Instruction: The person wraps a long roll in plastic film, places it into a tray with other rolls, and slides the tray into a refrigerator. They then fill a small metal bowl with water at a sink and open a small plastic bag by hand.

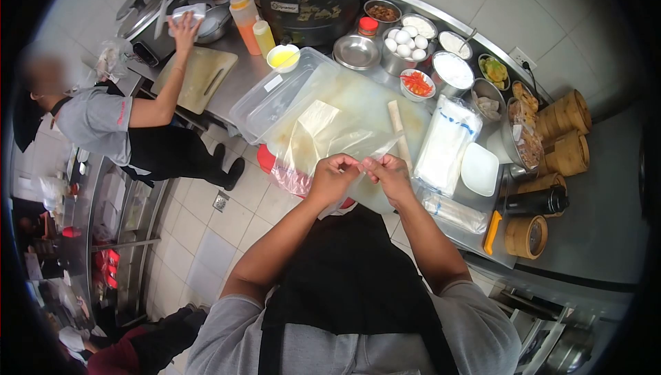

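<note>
A clear plastic bag point(318, 131) spreads over the near side of the white cutting board point(358, 93). My left hand point(335, 179) pinches the bag's edge between thumb and fingers. Close beside it, almost touching, my right hand point(390, 177) pinches the same edge, its fingers curled. Just beyond my right hand a pale wooden rolling pin point(399, 131) lies on the board. A clear plastic tub point(265, 106) stands left of the bag. Something red point(266, 159) shows partly behind the bag at the counter's near edge.
To the right lie wrapped white packs point(449, 144), a white square plate point(479, 169) and an orange-handled knife point(492, 232). Bowls of eggs point(406, 43), red strips point(417, 84) and white powder point(452, 70) line the back. A co-worker point(103, 110) stands at left, handling a container.
</note>
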Available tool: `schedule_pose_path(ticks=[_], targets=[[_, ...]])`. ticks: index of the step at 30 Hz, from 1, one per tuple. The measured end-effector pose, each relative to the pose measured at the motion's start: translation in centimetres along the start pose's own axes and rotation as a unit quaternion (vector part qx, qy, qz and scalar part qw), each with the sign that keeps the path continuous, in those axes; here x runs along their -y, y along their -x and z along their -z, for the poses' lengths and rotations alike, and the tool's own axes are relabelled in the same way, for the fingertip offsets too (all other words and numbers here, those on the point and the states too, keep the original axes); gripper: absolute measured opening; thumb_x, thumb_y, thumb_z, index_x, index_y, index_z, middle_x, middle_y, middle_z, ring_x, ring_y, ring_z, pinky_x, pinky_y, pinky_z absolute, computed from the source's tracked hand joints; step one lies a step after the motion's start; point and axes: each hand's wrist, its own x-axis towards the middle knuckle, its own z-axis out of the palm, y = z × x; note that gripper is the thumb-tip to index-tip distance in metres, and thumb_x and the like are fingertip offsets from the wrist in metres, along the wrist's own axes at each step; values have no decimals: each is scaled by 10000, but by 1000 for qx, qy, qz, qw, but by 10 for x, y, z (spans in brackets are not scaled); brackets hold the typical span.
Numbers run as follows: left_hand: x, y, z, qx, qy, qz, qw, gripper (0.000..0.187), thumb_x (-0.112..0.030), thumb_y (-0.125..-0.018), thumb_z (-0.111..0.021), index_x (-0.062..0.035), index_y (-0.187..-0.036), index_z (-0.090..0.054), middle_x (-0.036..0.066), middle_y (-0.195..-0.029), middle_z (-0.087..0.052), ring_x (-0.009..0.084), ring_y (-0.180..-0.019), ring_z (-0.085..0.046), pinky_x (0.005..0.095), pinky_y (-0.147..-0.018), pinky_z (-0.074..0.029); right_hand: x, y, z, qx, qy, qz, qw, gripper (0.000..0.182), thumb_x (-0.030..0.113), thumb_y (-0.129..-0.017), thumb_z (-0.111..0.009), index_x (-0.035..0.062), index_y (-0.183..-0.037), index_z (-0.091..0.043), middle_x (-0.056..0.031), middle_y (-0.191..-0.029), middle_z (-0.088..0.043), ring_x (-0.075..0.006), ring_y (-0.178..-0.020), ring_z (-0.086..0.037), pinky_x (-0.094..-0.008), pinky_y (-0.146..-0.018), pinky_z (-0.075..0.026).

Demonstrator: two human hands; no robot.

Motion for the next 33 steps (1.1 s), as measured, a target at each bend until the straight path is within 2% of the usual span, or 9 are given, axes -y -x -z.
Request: schedule_pose_path(ticks=[4, 6, 9, 17, 20, 22, 24, 27, 33], targets=[[-3, 0, 8, 3, 81, 68, 994, 80, -69, -896, -619, -12, -907, -674, 14, -789, -656, 64, -696, -568, 223, -649, -448, -1, -3, 0, 0, -75, 10, 997, 200, 232, -893, -689, 55, -831, -618, -4, -708, -609, -66, -619, -522, -221, -580, -427], [-3, -1, 9, -4, 84, 68, 994, 89, -71, -901, -609, -10, -908, -674, 12, -786, -654, 67, -691, -566, 225, -647, -447, 4, -2, 0, 27, -115, 17, 993, 178, 224, -906, -669, 51, -877, -634, -8, -765, -636, -67, -656, -546, -221, -608, -439], [-1, -2, 11, -9, 89, 61, 994, 98, -73, -904, -603, -7, -910, -675, 8, -783, -652, 68, -683, -561, 227, -642, -445, 5, -1, 1, 37, -74, 29, 996, 172, 221, -913, -655, 49, -915, -645, -14, -818, -655, -70, -692, -566, -224, -635, -451], [-5, -1, 10, -8, 93, 62, 994, 89, -67, -900, -617, -11, -917, -684, -1, -774, -648, 61, -682, -555, 223, -642, -441, 6, 1, -2, 30, -55, 29, 998, 182, 215, -907, -659, 36, -907, -625, -31, -812, -654, -81, -701, -576, -225, -645, -460], [-4, 0, 7, -23, 33, 32, 999, 76, -54, -883, -642, -15, -930, -687, -6, -800, -652, 53, -691, -549, 215, -648, -436, 0, -4, -1, 31, -63, 50, 996, 177, 201, -892, -676, 39, -879, -605, -38, -797, -647, -91, -698, -580, -226, -638, -460], [-4, 0, 4, -37, 9, -43, 998, 89, -52, -866, -668, -18, -944, -692, -8, -834, -655, 46, -700, -540, 210, -650, -430, -2, -6, -2, 33, -68, 65, 995, 172, 186, -883, -685, 41, -865, -595, -40, -788, -643, -97, -691, -582, -227, -632, -460], [-5, 0, 4, -29, 4, -45, 999, 99, -62, -862, -675, -20, -950, -693, -5, -847, -657, 44, -704, -538, 207, -645, -426, -2, -6, -5, -5, -96, 66, 993, 147, 147, -868, -693, 44, -857, -588, -38, -759, -631, -103, -654, -565, -232, -602, -453], [-4, 1, 5, -18, -15, -45, 999, 115, -77, -854, -690, -23, -955, -695, -4, -857, -660, 43, -710, -540, 205, -635, -420, 2, -6, -9, -3, -133, 59, 989, 124, 116, -863, -691, 46, -835, -594, -29, -737, -619, -94, -615, -537, -232, -576, -444], [-3, 5, 7, -17, -36, -60, 997, 134, -88, -826, -723, -34, -947, -703, -2, -861, -669, 53, -710, -553, 212, -618, -411, -6, -5, -8, -8, -76, 30, 997, 161, 149, -879, -688, 61, -783, -595, -7, -709, -595, -72, -594, -503, -224, -558, -425]])
